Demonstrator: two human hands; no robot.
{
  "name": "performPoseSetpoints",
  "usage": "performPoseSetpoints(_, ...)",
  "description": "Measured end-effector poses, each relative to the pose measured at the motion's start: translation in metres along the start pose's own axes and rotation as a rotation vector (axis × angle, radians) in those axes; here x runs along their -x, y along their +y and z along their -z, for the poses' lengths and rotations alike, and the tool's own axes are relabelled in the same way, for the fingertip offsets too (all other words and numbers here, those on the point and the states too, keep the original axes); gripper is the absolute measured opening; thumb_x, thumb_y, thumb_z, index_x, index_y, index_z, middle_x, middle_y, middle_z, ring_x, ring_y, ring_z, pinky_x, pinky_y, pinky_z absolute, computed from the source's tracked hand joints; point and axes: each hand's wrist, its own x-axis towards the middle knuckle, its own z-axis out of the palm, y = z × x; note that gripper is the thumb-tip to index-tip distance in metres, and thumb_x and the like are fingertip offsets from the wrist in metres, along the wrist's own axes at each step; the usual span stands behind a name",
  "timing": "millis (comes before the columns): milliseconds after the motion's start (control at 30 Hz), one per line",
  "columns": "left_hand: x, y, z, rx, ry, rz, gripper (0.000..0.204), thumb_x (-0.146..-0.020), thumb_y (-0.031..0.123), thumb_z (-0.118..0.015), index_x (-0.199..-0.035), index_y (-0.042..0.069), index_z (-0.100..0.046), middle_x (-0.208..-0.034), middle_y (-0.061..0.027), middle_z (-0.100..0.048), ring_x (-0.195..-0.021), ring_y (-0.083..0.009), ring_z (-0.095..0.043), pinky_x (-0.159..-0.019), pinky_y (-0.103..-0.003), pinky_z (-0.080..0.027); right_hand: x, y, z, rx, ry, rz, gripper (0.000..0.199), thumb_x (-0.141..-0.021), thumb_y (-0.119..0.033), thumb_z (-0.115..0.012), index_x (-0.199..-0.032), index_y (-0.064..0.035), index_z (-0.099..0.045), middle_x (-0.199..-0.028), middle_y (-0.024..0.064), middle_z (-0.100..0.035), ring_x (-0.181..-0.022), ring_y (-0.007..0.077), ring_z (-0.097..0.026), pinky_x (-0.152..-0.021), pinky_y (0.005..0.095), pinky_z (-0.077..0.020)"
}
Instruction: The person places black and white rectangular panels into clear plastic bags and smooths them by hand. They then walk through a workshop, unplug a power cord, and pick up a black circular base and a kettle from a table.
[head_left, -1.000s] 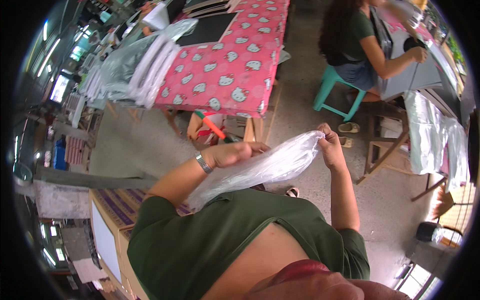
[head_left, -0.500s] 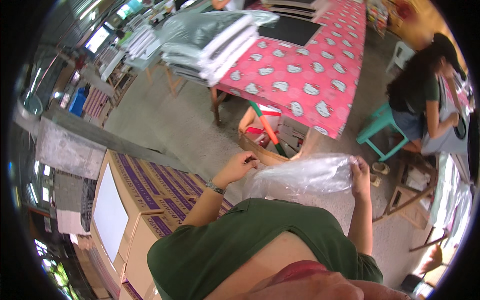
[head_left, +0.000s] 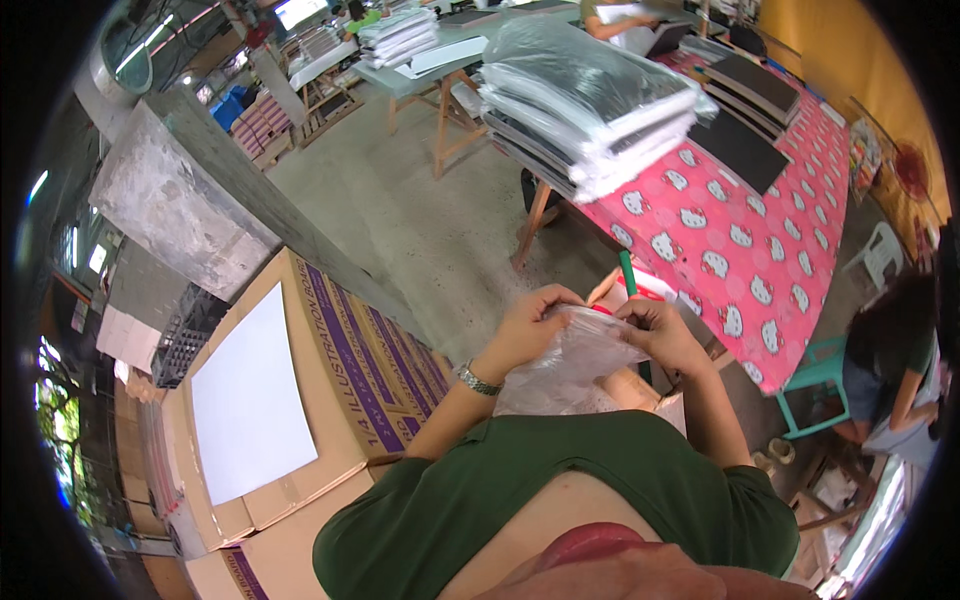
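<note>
A clear plastic bag [head_left: 565,372] hangs in front of my chest, its upper edge bunched between both hands. My left hand [head_left: 540,328], with a metal-banded watch [head_left: 478,378] on the wrist, pinches the edge on one side. On the other side my right hand [head_left: 662,335] grips the same edge with its fingers closed. Below and behind the bag, partly hidden by it, stands an open cardboard box [head_left: 628,388] with a green stick [head_left: 627,272] rising from it.
Cardboard cartons [head_left: 345,350] with purple print stand at my left, a white sheet [head_left: 252,395] on top. Ahead, a pink-covered table [head_left: 740,260] bears a plastic-wrapped stack [head_left: 590,110] and black boards [head_left: 738,150]. A concrete post [head_left: 180,190] rises far left; a person [head_left: 890,350] sits at right.
My hands have come closer together; the left one now holds the bag's edge as well. The bag, stretched out sideways before, now hangs down. The view has swung left.
</note>
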Motion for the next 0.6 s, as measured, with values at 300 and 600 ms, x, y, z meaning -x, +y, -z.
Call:
performPoseSetpoints(300, -0.048, -0.042, 0.08, -0.54, 0.035, 0.271, 0.021, -0.073, 0.012, -0.057, -0.092, 0.001, -0.057, -0.069, -0.0077, -0.056, -0.063, -0.0109, -0.05, -0.06, -0.026, -0.041, -0.144, 0.05, 0.049, 0.042, -0.054, 0.014, 0.01, -0.077, -0.003, -0.055, -0.086, 0.0001, -0.057, -0.08, 0.0015, -0.054, -0.075, 0.0095, -0.052, -0.069, 0.0233, -0.0427)
performPoseSetpoints(600, -0.018, -0.118, 0.23, -0.441, 0.612, 0.515, 0.016, -0.071, 0.008, -0.055, -0.084, -0.002, -0.056, -0.073, -0.01, -0.06, -0.065, -0.0168, -0.056, -0.061, -0.028, -0.045, -0.348, 0.028, 0.031, -0.325, -0.124, 0.124, 0.005, -0.083, -0.005, -0.053, -0.086, -0.0055, -0.057, -0.075, -0.0046, -0.052, -0.067, 0.0037, -0.046, -0.058, 0.0188, -0.0363)
